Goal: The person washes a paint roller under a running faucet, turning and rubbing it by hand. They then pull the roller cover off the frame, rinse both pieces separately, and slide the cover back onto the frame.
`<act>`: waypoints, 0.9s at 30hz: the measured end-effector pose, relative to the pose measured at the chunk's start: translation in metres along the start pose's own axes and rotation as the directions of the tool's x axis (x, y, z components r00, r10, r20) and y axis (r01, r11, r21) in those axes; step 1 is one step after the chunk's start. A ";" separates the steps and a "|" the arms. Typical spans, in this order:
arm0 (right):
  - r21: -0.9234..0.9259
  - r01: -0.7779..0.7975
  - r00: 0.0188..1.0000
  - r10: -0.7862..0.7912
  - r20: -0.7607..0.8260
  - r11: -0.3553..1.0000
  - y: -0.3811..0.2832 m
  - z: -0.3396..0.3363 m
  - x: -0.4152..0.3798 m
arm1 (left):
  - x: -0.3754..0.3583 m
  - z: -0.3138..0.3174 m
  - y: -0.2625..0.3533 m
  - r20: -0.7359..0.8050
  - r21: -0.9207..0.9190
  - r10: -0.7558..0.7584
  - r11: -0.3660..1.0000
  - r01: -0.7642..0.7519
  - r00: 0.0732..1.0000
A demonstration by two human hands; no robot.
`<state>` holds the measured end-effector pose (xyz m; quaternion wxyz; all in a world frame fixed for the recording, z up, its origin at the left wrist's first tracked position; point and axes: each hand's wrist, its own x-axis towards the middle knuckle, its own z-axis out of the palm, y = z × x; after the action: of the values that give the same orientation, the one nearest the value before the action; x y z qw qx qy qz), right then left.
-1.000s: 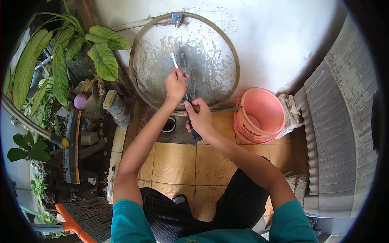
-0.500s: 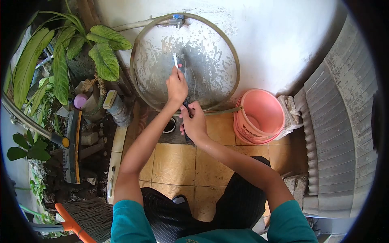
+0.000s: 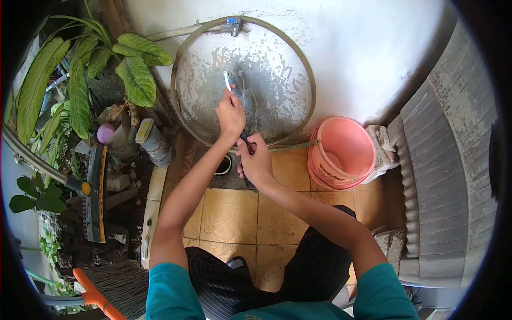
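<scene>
My left hand (image 3: 230,116) is closed in front of the stained grey patch of wall. From its top sticks a slim white handle-like piece (image 3: 228,81); the rest of it is hidden in the fingers. Just below and to the right, my right hand (image 3: 256,160) is closed around a dark, narrow object (image 3: 245,135) whose kind I cannot make out. That dark object shows between the two hands. Behind them a looped hose (image 3: 313,85) hangs from a wall tap (image 3: 233,26) with a blue part.
A pink bucket (image 3: 346,146) stands on the right beside corrugated sheets (image 3: 442,138). Potted plants (image 3: 80,80), a brush head (image 3: 96,194) and an orange-headed mop (image 3: 98,296) are at the left. A drain hole (image 3: 223,165) lies below my hands on the tiled floor (image 3: 229,213).
My left hand has shifted slightly left, and the white piece has moved left and a little down with it. My right hand has stayed almost in place.
</scene>
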<state>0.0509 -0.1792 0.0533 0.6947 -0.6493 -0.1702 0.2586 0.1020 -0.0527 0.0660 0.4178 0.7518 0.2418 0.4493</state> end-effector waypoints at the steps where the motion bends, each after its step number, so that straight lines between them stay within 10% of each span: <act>1: 0.000 0.000 1.000 0.000 -0.001 1.000 0.000 0.000 0.000 | -0.001 0.000 0.001 -0.008 0.000 0.000 1.000 0.000 1.000; 17: -0.007 0.008 1.000 -0.008 0.001 1.000 0.003 -0.002 0.004 | 0.000 0.001 0.001 -0.011 0.029 -0.004 1.000 0.005 1.000; 27: 0.034 0.029 0.999 -0.029 0.012 0.999 0.005 -0.009 0.006 | 0.000 0.002 -0.005 0.229 -0.351 -0.093 0.921 0.171 0.969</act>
<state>0.0599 -0.1832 0.0474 0.7082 -0.6332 -0.1797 0.2554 0.1038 -0.0504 0.0610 0.6035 0.6848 0.1587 0.3763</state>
